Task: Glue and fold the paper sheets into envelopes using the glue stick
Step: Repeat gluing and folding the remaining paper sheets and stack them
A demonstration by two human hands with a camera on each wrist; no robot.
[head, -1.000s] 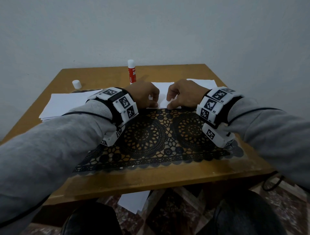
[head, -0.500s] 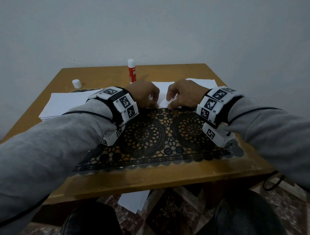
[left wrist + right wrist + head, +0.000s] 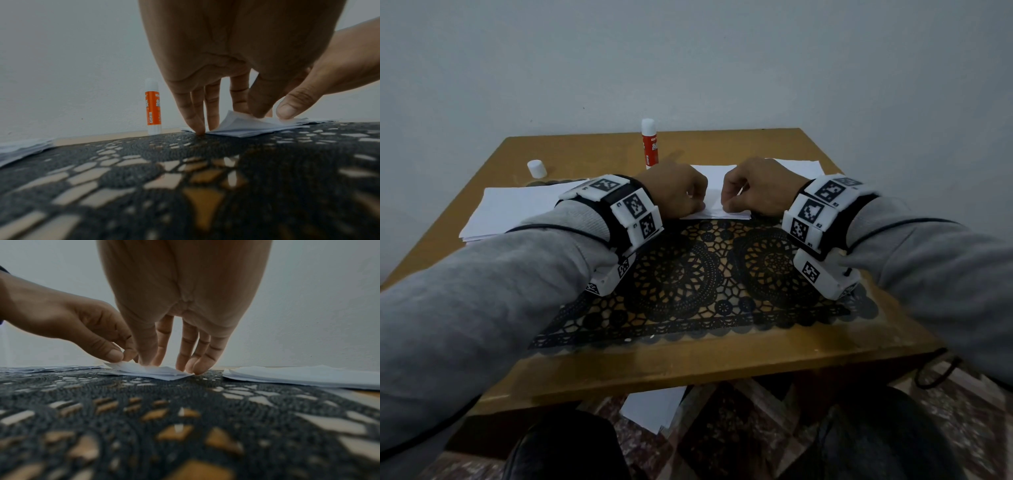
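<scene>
A small folded white paper (image 3: 714,210) lies at the far edge of the black lace mat (image 3: 709,274). My left hand (image 3: 693,205) pinches its raised left flap (image 3: 131,365) between thumb and forefinger, while the other fingertips (image 3: 198,128) touch down at the paper's corner. My right hand (image 3: 727,205) holds the paper's right part with curled fingers, and its fingertips (image 3: 195,368) press the edge down. The red and white glue stick (image 3: 649,144) stands uncapped behind my left hand, apart from both hands.
The white glue cap (image 3: 537,168) sits at the table's far left. A stack of white sheets (image 3: 517,209) lies left of the mat and more sheets (image 3: 803,168) lie behind my right hand. Paper (image 3: 654,409) lies on the floor under the table's near edge.
</scene>
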